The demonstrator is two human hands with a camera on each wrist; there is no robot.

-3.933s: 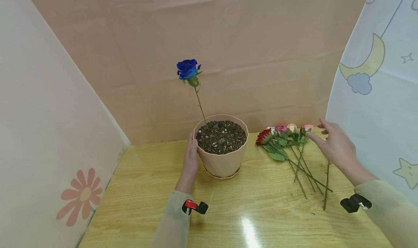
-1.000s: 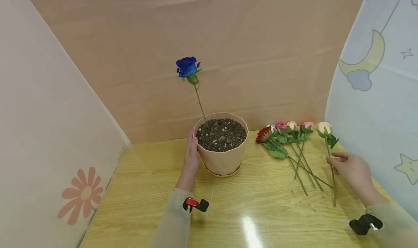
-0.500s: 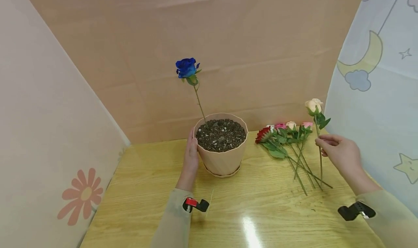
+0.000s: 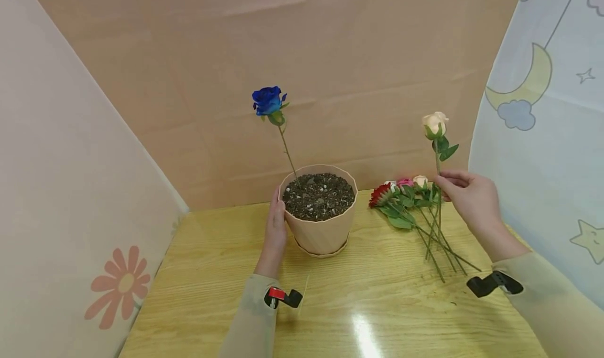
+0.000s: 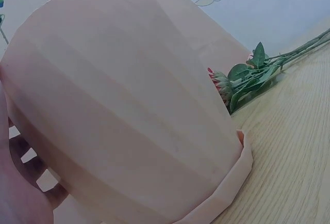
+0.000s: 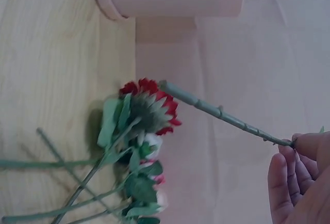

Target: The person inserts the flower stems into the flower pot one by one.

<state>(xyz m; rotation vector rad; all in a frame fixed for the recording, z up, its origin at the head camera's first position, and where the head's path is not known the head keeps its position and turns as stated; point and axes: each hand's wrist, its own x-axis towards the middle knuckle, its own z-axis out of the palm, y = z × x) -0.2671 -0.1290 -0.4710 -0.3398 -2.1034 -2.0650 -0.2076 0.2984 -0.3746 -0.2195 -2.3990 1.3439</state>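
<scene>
My left hand (image 4: 274, 227) rests along the left side of a beige flowerpot (image 4: 321, 236), and its fingers touch the wall in the left wrist view. Dark soil fills the pot, and a blue rose (image 4: 267, 101) stands in it, leaning left. With thumb and fingers my right hand (image 4: 472, 198) pinches the stem of a cream rose (image 4: 435, 126), held upright in the air to the right of the pot. In the right wrist view the stem's lower end (image 6: 191, 99) shows near the red flower (image 6: 164, 123).
On the wooden table (image 4: 391, 305), right of the pot, lies a loose pile of flowers with crossed stems (image 4: 441, 245). Among them are a red flower (image 4: 380, 195) and a pink one (image 4: 405, 182). A beige sheet (image 4: 377, 75) hangs behind; printed sheets (image 4: 533, 180) flank both sides.
My right hand took hold of the cream rose by its stem, lifted it off the table and brought it up and left, over the pile. My left hand has stayed at the pot.
</scene>
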